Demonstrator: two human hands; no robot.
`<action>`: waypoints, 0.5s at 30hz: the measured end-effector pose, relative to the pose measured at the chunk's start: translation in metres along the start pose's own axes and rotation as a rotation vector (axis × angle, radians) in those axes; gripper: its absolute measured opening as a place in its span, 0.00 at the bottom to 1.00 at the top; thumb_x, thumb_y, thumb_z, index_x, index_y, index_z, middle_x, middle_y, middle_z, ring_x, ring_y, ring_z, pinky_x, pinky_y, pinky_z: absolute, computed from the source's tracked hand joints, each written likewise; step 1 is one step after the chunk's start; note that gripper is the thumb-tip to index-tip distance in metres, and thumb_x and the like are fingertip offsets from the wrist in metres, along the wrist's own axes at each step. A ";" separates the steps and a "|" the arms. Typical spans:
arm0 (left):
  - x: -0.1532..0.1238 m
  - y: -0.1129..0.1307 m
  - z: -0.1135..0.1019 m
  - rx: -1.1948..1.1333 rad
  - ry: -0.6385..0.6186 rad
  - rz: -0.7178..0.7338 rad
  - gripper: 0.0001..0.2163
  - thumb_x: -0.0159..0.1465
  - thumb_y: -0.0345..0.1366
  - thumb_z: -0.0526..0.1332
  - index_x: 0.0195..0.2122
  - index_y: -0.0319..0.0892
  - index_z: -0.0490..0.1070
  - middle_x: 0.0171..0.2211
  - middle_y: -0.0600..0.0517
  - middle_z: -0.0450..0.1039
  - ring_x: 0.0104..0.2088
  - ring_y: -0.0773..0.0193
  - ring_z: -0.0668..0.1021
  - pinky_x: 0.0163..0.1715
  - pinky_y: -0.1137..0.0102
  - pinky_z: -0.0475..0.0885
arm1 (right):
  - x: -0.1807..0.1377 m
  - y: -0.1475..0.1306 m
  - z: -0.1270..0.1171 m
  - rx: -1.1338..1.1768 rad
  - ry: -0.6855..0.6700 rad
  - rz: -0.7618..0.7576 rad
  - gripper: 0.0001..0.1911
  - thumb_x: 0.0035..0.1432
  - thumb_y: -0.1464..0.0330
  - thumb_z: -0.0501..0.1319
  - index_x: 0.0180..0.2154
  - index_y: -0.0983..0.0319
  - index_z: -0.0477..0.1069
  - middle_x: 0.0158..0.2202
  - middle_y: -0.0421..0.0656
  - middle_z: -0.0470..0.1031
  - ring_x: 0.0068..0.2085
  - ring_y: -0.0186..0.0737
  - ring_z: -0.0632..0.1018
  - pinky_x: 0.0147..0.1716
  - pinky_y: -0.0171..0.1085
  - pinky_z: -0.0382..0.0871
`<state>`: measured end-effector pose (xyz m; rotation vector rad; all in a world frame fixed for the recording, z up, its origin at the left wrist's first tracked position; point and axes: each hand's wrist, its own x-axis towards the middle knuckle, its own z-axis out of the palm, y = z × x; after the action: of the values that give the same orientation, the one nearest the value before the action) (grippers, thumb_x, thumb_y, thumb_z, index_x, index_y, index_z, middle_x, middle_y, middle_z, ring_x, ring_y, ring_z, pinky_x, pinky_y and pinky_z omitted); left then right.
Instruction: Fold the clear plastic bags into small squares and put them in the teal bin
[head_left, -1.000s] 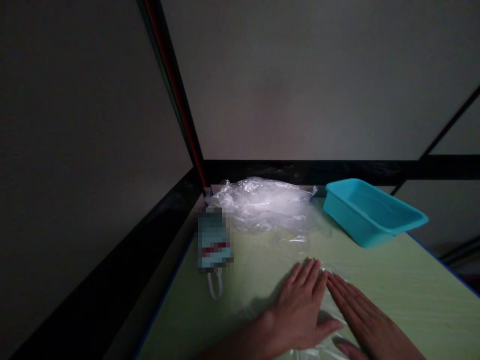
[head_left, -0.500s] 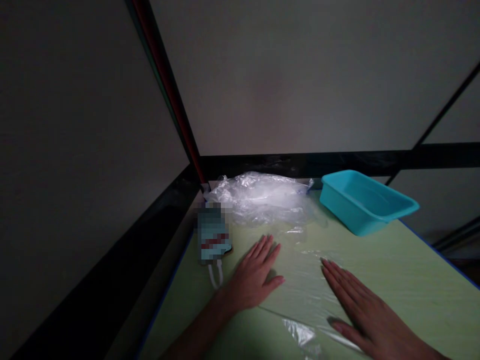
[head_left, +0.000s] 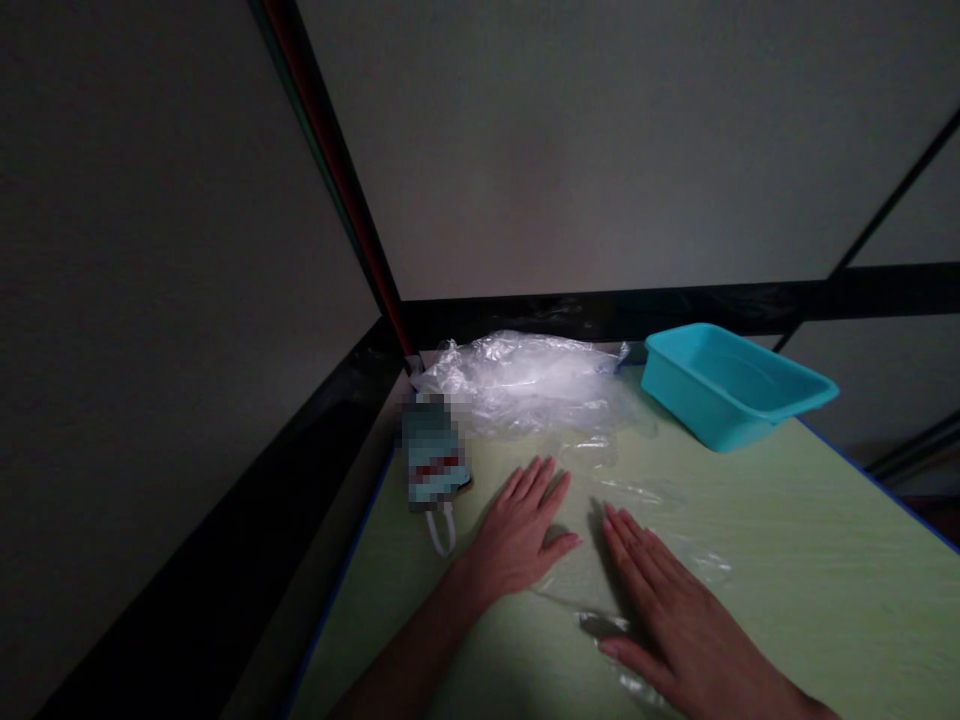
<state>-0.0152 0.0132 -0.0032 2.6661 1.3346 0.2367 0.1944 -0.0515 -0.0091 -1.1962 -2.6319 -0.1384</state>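
Observation:
A thin clear plastic bag (head_left: 701,560) lies spread on the pale green tabletop, and parts of its outline are hard to make out. My left hand (head_left: 517,535) rests flat on its left part, fingers and thumb apart. Over the bag's middle is my right hand (head_left: 667,605), its fingers stretched out side by side and its thumb apart. A shadow shows beside the right fingers; whether they touch the plastic I cannot tell. Neither hand grips anything.
Crumpled clear plastic bags (head_left: 532,375) are heaped at the back. A turquoise plastic basin (head_left: 739,390) stands at the back right. Left of my left hand lies a blurred phone-like device (head_left: 436,465) with a white loop (head_left: 444,530). Walls border the green table (head_left: 847,570) behind and left.
My right hand has moved left over the plastic, closer to my left hand. The left hand stays flat in about the same place. The view has shifted slightly.

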 end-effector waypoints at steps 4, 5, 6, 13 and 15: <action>0.000 0.001 0.000 0.004 0.002 0.001 0.29 0.62 0.49 0.51 0.61 0.42 0.44 0.63 0.47 0.42 0.62 0.59 0.44 0.59 0.61 0.44 | -0.007 0.000 0.011 -0.078 0.077 -0.095 0.51 0.54 0.50 0.52 0.61 0.79 0.28 0.56 0.66 0.56 0.55 0.57 0.63 0.43 0.47 0.71; 0.000 0.001 0.000 0.005 0.001 0.000 0.30 0.62 0.49 0.51 0.61 0.42 0.44 0.63 0.47 0.41 0.62 0.59 0.44 0.59 0.61 0.44 | -0.010 0.002 0.011 -0.097 0.094 -0.105 0.51 0.53 0.50 0.51 0.61 0.79 0.28 0.55 0.66 0.58 0.54 0.57 0.65 0.41 0.46 0.72; 0.000 0.001 0.000 0.007 0.001 -0.004 0.30 0.62 0.49 0.51 0.61 0.43 0.44 0.63 0.47 0.41 0.62 0.59 0.44 0.59 0.60 0.44 | -0.013 0.004 0.011 -0.114 0.102 -0.110 0.52 0.53 0.49 0.51 0.61 0.78 0.27 0.54 0.65 0.60 0.52 0.56 0.67 0.40 0.46 0.73; -0.001 -0.003 0.001 -0.008 -0.010 -0.009 0.30 0.62 0.50 0.50 0.61 0.43 0.43 0.63 0.47 0.39 0.62 0.58 0.42 0.59 0.57 0.43 | -0.025 0.010 0.007 -0.115 0.097 -0.086 0.50 0.53 0.52 0.54 0.62 0.73 0.29 0.54 0.59 0.61 0.51 0.54 0.70 0.39 0.44 0.73; 0.000 -0.002 -0.002 -0.017 -0.009 -0.014 0.31 0.62 0.50 0.51 0.62 0.42 0.42 0.63 0.47 0.37 0.62 0.59 0.41 0.59 0.56 0.41 | -0.025 0.009 0.006 -0.075 0.094 -0.073 0.50 0.52 0.51 0.54 0.62 0.72 0.29 0.56 0.58 0.59 0.52 0.54 0.68 0.41 0.44 0.72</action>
<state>-0.0172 0.0146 -0.0013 2.6394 1.3418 0.2327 0.2164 -0.0628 -0.0219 -1.0888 -2.6100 -0.3020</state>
